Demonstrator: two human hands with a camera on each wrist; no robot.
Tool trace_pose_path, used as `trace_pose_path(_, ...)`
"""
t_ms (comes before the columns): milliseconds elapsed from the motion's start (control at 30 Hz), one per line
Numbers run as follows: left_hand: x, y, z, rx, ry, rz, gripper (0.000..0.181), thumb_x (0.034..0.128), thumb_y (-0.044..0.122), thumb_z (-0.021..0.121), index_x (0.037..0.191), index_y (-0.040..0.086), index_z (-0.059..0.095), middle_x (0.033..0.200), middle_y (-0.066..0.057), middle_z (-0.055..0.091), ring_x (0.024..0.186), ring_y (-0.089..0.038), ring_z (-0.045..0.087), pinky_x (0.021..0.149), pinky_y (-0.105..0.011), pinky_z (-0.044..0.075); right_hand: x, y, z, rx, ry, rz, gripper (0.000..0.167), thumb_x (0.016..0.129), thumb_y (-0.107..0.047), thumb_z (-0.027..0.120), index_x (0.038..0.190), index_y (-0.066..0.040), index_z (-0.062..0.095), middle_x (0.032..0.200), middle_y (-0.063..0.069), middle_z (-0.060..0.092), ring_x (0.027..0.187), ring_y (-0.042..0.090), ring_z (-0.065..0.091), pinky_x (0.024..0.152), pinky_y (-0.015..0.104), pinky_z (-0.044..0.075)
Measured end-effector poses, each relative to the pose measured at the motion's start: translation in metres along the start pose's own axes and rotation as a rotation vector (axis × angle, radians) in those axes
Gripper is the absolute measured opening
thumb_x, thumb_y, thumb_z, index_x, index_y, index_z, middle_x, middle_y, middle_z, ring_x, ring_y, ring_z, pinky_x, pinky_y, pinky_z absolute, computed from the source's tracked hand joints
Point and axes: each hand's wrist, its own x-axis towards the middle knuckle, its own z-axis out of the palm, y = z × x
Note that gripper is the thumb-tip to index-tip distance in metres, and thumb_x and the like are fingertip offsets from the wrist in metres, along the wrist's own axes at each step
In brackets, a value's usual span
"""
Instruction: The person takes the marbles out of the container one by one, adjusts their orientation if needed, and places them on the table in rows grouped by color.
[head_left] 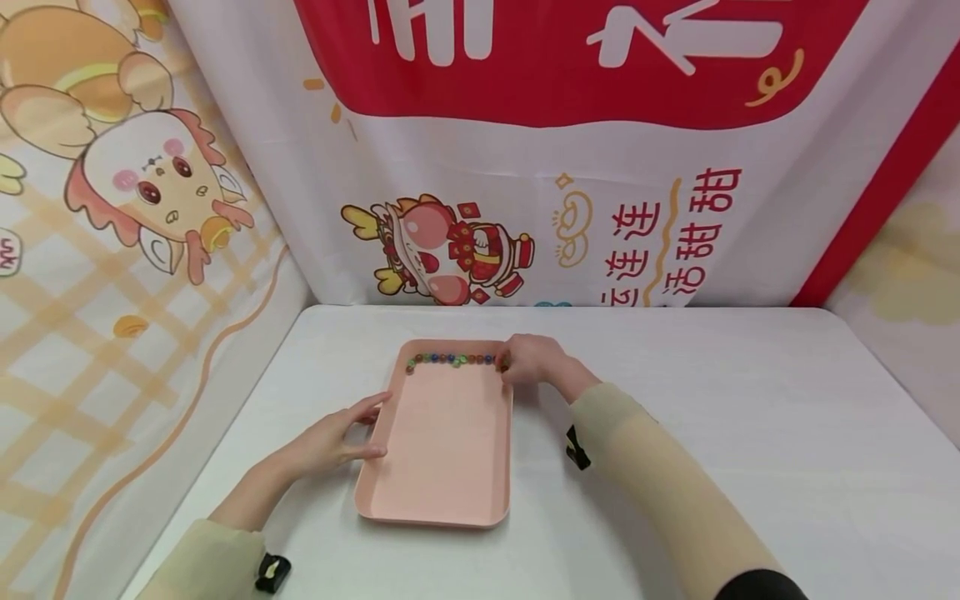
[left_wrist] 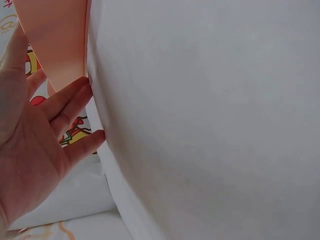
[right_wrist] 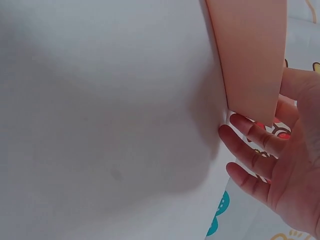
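Observation:
A shallow pink tray (head_left: 450,442) lies on the white table. Along its far wall runs a row of small coloured marbles (head_left: 442,358), with a couple set just inside the row at its left end and middle. My left hand (head_left: 337,437) touches the tray's left side, fingers spread and fairly straight. At the far right corner is my right hand (head_left: 534,358), its thumb and forefinger reaching over the rim by the last marbles. The other fingers (right_wrist: 250,152) are loosely bent outside the wall. Whether those tips pinch a marble is hidden.
The white tabletop (head_left: 720,417) extends on both sides of the tray. Behind it hangs a printed white and red cloth (head_left: 555,150), and a cartoon-patterned cloth (head_left: 97,350) covers the left side. Both sleeves carry a black strap piece (head_left: 576,448) near the wrist.

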Motion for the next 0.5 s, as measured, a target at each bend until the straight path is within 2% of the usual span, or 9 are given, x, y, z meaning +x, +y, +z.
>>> trace_pose_path(500,0.0037,-0.0001,-0.0025,-0.002,-0.009,0.0,0.085,0.0843,0.043,0.073,0.153,0.017,0.03,0.132,-0.017,0.055,0.125,-0.037,0.047,0.101,-0.061,0.034,0.0013,-0.0023,0.001,0.018,0.011,0.071,0.004,0.083,-0.023,0.07,0.086,-0.02,0.07,0.082,-0.002,0.064,0.074,0.016,0.055,0.063,0.028,0.042)
